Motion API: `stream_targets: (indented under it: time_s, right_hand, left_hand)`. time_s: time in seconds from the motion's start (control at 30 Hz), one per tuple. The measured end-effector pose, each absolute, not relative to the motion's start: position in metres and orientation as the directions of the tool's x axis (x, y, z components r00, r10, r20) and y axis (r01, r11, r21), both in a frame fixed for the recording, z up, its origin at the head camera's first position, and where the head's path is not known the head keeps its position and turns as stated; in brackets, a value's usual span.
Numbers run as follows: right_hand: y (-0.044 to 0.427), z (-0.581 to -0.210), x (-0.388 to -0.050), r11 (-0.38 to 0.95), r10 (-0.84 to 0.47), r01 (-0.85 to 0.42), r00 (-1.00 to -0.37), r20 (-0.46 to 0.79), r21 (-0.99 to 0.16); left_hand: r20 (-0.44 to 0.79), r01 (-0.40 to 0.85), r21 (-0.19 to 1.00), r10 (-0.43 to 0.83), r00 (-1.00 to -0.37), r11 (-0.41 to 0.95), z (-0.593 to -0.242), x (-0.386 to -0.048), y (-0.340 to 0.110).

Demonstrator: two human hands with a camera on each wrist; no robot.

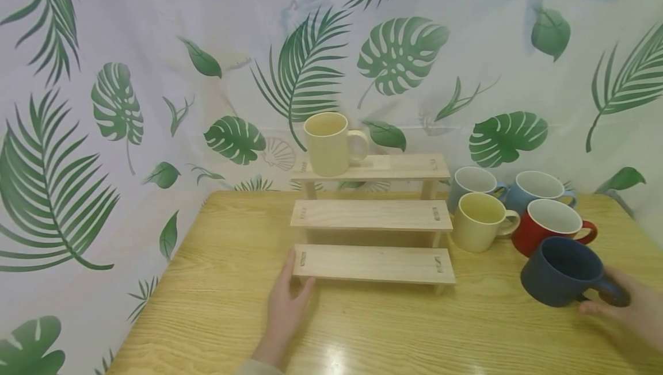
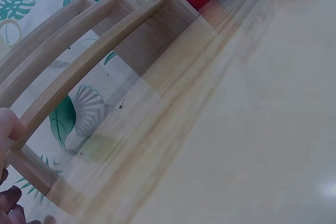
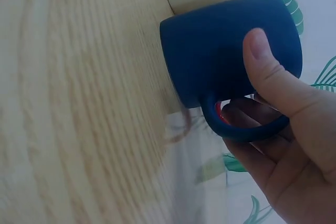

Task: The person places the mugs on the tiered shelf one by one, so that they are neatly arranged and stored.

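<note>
A dark blue mug (image 1: 551, 280) is at the front of the mugs on the right. My right hand (image 1: 629, 309) grips it by the handle side, the thumb lying on its wall and fingers behind the handle in the right wrist view. Whether the mug's base touches the table I cannot tell. My left hand (image 1: 287, 306) holds the left end of the lowest step of a three-step wooden rack (image 1: 373, 263), thumb at the front edge and a finger along the side. A cream mug (image 1: 327, 148) stands upright on the top step, its handle to the right.
Behind the blue mug stand a red mug (image 1: 528, 234), a yellow mug (image 1: 473, 231) and two light blue mugs (image 1: 530, 194), close together beside the rack. A leaf-printed cloth (image 1: 233, 47) hangs behind and left of the wooden table (image 1: 217, 283).
</note>
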State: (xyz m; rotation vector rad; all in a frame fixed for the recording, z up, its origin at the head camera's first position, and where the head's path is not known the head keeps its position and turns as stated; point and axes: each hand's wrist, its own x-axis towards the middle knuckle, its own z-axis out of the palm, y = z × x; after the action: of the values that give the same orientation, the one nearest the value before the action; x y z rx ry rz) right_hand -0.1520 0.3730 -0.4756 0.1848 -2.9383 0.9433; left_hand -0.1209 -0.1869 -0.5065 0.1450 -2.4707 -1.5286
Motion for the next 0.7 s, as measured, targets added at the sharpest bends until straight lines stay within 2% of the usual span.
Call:
stream_targets:
  time_s: [0.13, 0.3, 0.7]
  right_hand:
    - [0.3729, -0.4746, -0.1528, 0.834, -0.058, -0.084, -0.996, 0.065, -0.546]
    - [0.371, -0.4728, -0.1533, 0.872, -0.016, -0.066, -0.994, 0.108, -0.486]
    - [0.3715, -0.4782, -0.1546, 0.868, -0.04, -0.132, -0.979, 0.198, -0.479]
  left_hand:
    - [0.14, 0.032, 0.891, -0.208, -0.968, 0.452, -0.5055, -0.1202, -0.1862]
    - [0.128, 0.019, 0.892, -0.213, -0.969, 0.452, -0.5062, -0.1203, -0.1864]
    - [0.134, 0.023, 0.889, -0.212, -0.968, 0.458, -0.5088, -0.1209, -0.1873]
